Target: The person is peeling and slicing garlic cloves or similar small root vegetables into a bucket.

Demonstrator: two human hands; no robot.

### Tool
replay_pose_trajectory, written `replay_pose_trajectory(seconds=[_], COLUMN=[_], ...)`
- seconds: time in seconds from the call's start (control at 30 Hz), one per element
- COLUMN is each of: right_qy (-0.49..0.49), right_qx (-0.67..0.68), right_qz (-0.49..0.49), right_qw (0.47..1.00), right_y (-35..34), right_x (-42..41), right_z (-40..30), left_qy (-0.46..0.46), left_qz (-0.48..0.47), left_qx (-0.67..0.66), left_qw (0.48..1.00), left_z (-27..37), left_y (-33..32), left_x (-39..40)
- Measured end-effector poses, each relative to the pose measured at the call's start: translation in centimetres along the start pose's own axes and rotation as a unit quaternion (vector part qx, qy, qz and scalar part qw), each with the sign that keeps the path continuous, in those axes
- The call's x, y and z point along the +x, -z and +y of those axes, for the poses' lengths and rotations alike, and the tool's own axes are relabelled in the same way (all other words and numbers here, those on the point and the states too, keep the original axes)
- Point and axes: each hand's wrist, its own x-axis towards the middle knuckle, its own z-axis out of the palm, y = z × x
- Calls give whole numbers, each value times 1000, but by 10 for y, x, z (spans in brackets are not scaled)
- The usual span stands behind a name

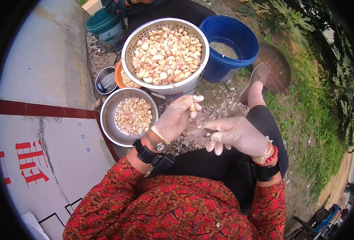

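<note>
My left hand [175, 120], in a thin whitish glove, has its fingers curled around a pale garlic clove [192, 107]. Close by on the right, my right hand [238, 135] is gloved too. Between its thumb and fingers sits a small metal blade [209, 131], mostly hidden by the glove. Below and between the hands, papery garlic skins [195, 135] lie in a heap. A steel bowl [106, 129] with garlic cloves [133, 115] stands left of my left hand. Beyond the hands, a perforated metal colander [129, 60] full of unpeeled cloves [168, 57] rests on a white bucket [180, 91].
A blue bucket [225, 67] holds pale contents in its bottom. Left of the colander are an orange bowl [117, 76] of cloves, a small metal dish [99, 79] and a green bucket [94, 27]. Another person's sleeve [112, 6] shows at the top. A wall [45, 60] borders the left.
</note>
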Motion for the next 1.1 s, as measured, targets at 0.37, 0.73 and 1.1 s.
replay_pose_trajectory(seconds=[0.37, 0.73, 1.1], right_qy=[142, 103, 85], right_qx=[-235, -180, -147], right_qz=[239, 198, 182], right_qw=[931, 958, 968], right_y=[-5, -3, -4], right_x=[19, 18, 15], right_z=[34, 35, 28], left_qy=[-2, 12, 10], left_qz=[17, 24, 10], left_qx=[35, 107, 130], left_qw=[999, 994, 991], left_z=[3, 3, 0], left_y=[-7, -35, -31], left_x=[-8, -13, -14])
